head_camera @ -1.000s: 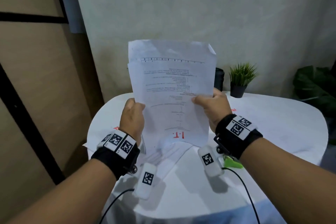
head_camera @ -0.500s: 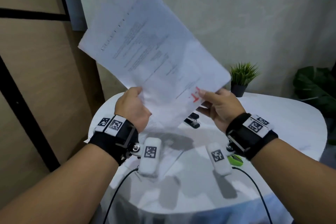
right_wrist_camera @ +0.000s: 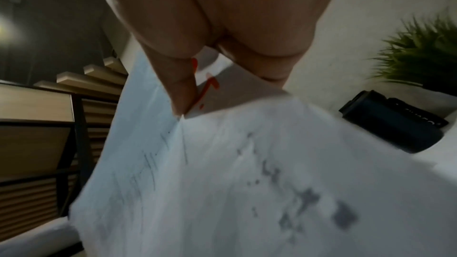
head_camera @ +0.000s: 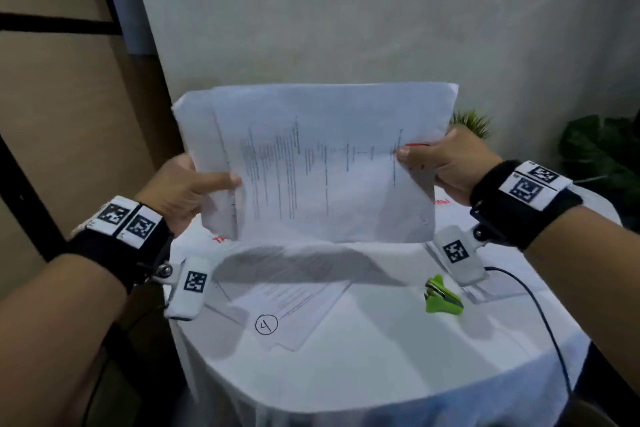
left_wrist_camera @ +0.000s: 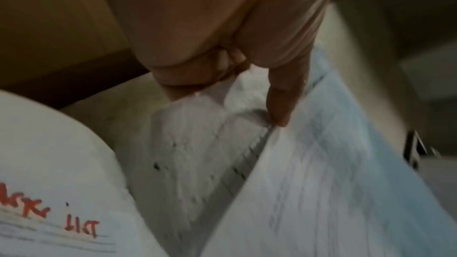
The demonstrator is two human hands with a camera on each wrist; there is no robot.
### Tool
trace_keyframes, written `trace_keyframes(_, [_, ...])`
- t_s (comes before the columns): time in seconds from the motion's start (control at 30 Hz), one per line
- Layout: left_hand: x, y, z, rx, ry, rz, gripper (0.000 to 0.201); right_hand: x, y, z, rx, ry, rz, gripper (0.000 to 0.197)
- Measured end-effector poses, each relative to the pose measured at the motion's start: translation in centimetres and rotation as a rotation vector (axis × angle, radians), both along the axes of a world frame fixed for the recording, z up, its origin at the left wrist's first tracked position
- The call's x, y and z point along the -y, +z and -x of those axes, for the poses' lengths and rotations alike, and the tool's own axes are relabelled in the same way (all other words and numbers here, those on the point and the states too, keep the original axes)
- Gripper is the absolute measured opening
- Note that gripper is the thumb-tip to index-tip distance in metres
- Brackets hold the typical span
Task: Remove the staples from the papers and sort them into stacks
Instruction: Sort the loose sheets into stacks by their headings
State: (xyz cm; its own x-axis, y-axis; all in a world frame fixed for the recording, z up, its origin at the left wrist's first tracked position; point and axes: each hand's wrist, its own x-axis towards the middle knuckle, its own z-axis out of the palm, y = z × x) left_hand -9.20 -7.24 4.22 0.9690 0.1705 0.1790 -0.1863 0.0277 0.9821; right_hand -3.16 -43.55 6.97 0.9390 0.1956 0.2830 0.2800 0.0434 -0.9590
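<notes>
A sheaf of printed white papers (head_camera: 322, 163) hangs upright above the table, long edge level, held between both hands. My left hand (head_camera: 194, 184) pinches its left edge, thumb on the front sheet; the left wrist view shows that thumb (left_wrist_camera: 279, 101) pressing the papers (left_wrist_camera: 309, 192). My right hand (head_camera: 440, 163) pinches the right edge beside a red mark, as the right wrist view shows with the thumb (right_wrist_camera: 178, 85) on the sheets (right_wrist_camera: 222, 183). A green staple remover (head_camera: 441, 295) lies on the white table (head_camera: 381, 357) below my right wrist.
A sheet with a circled number (head_camera: 287, 305) lies flat near the table's left front. More papers with red writing (left_wrist_camera: 49, 202) lie at the left. A dark cylinder (right_wrist_camera: 393, 122) and a small potted plant (right_wrist_camera: 425, 56) stand at the back right.
The papers have turned from tilted up and to the left to level and broadside. Both hands came lower and spread further apart, still gripping the sheets.
</notes>
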Motion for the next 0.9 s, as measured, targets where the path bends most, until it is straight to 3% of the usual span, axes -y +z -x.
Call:
trace_keyframes(0.07, [0.3, -0.1, -0.1, 0.048, -0.032, -0.027, 0.063, -0.9, -0.2, 0.0, 0.049, -0.004, -0.008, 0.023])
trace_keyframes(0.13, [0.3, -0.3, -0.2, 0.103, -0.027, 0.006, 0.060, -1.5, -0.2, -0.1, 0.094, -0.024, -0.008, 0.020])
trace_keyframes(0.27, [0.1, -2.1, 0.1, 0.140, 0.083, 0.032, 0.055, -1.2, -1.5, -0.7, 0.032, -0.005, -0.026, 0.032])
trace_keyframes(0.33, [0.0, -3.8, 0.6, 0.081, 0.103, -0.003, 0.071, -0.8, -3.2, -0.8, -0.081, 0.033, 0.036, 0.045])
trace_keyframes(0.4, [0.1, -5.4, 1.1, 0.004, 0.082, -0.035, 0.090, -0.7, -5.0, -0.7, -0.127, 0.022, 0.165, 0.033])
trace_keyframes(0.43, [0.4, -5.9, 1.2, -0.027, 0.078, -0.057, 0.088, -0.8, -5.6, -0.7, -0.129, -0.005, 0.217, 0.026])
trace_keyframes(0.53, [0.8, -6.5, 0.6, -0.046, 0.101, -0.064, 0.051, -1.0, -6.0, -0.9, -0.134, -0.041, 0.261, 0.023])
trace_keyframes(0.7, [0.8, -5.5, 0.0, -0.039, 0.192, -0.093, 0.035, -1.0, -3.7, -0.9, -0.084, -0.091, 0.312, 0.009])
trace_keyframes(0.8, [0.4, -3.9, -0.4, -0.007, 0.307, -0.143, 0.030, -1.4, -1.7, -0.5, -0.031, -0.154, 0.276, 0.007])
trace_keyframes(0.9, [-0.1, -0.6, -0.1, 0.120, 0.600, -0.435, 0.059, -1.9, 0.6, -0.1, 0.067, -0.203, 0.305, 0.017])
